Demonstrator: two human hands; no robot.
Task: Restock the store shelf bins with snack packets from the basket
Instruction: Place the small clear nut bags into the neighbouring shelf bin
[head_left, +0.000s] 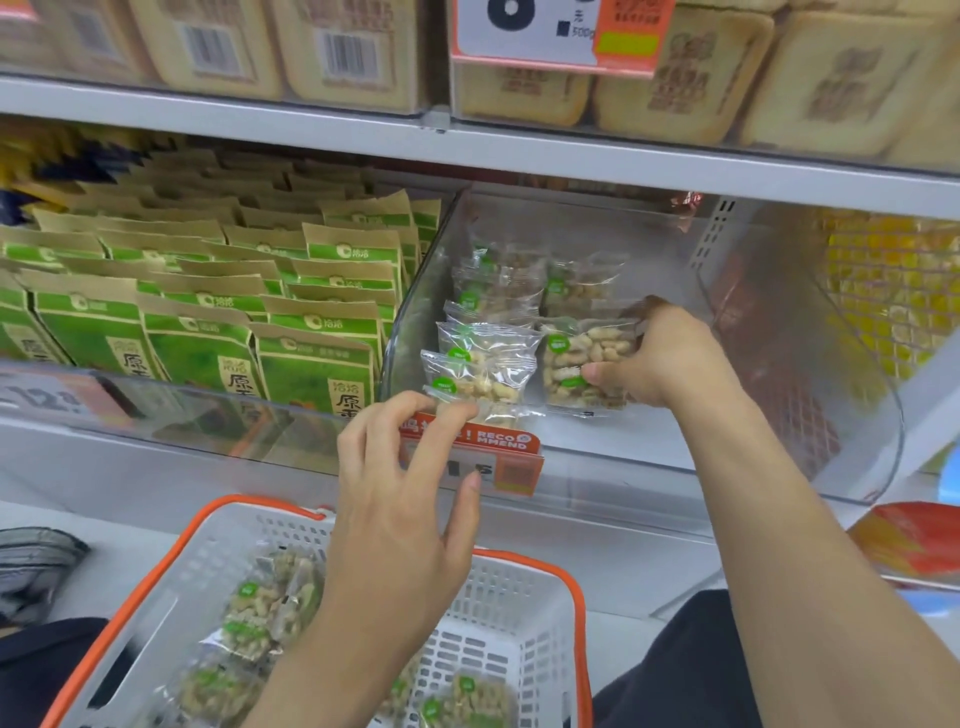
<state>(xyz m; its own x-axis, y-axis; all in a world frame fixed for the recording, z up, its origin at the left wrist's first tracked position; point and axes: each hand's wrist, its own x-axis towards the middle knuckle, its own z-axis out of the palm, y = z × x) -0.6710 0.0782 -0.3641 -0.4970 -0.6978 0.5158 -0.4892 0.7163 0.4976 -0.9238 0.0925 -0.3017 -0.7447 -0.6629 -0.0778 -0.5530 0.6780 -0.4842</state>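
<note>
Clear nut snack packets (589, 364) are gripped by the right hand (660, 358) inside the transparent shelf bin (779, 322), another is pinched by the left hand (400, 499), and should be aligned upright in rows.

Head-worn view, down onto near shelf (519, 150)
</note>
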